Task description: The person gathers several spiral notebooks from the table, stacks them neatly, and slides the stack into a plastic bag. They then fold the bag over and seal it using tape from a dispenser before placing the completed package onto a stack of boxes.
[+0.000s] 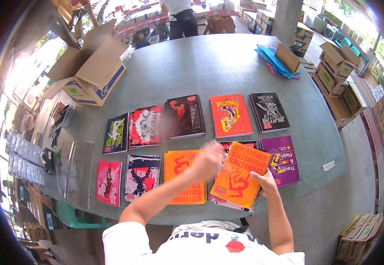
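Near the table's [227,53] near edge, right of its middle, the right hand [266,182] has its fingers closed on the spiral side of an orange notebook [241,174], thumb over the cover, the notebook tilted above partly hidden notebooks [225,203]. The left hand [209,157] is blurred just beside its upper left side; whether those fingers grasp anything I cannot tell. Along the same edge, toward the left, lie an orange stack [185,197], a white-and-navy notebook [142,176] and a pink notebook [109,183]; a purple notebook [284,161] lies to the right. Farther in runs a second row of five notebooks [231,115]. Beyond, an open cardboard box [92,77] stands by the far left corner, and blue sheets [271,59] lie near the far right corner. A person [183,20] stands past the far edge.
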Demonstrator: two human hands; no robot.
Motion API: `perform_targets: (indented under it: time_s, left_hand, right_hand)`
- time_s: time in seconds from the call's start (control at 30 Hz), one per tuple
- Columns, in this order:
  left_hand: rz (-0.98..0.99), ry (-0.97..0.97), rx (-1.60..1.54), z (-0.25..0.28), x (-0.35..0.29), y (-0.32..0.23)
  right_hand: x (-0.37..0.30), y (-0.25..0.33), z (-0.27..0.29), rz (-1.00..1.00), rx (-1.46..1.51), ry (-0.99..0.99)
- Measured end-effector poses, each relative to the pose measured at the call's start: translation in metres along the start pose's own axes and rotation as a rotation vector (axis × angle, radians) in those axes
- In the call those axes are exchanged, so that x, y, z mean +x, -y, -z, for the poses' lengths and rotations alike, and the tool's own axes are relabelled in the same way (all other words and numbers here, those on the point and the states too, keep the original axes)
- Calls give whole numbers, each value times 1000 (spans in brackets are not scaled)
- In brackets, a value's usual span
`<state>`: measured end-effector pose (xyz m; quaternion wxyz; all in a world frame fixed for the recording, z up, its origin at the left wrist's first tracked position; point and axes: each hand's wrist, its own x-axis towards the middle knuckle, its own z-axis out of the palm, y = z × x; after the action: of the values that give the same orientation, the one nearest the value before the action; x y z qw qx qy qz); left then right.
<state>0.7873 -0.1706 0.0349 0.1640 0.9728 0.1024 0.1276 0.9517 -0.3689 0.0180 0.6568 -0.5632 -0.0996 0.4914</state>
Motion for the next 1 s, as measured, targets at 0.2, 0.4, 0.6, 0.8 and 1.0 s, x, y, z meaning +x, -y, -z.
perform_targets:
  time_s: [0.2, 0.4, 0.6, 0.8, 1.0]
  left_hand:
    - [337, -71, 703, -30, -4, 128]
    - [196, -492, 77, 66, 45, 79]
    - [-35, -482, -926, 118, 54, -14]
    - [-231, -565, -262, 154, 63, -70]
    - [-620, 287, -652, -11, -1, -140]
  right_hand:
    - [-45, -1, 29, -30, 114, 6]
    - [-78, -5, 59, -52, 230, -65]
    - [-75, -17, 69, -148, 297, -130]
    - [-84, -26, 71, -95, 251, -159]
    - [-83, -35, 62, 47, 566, -146]
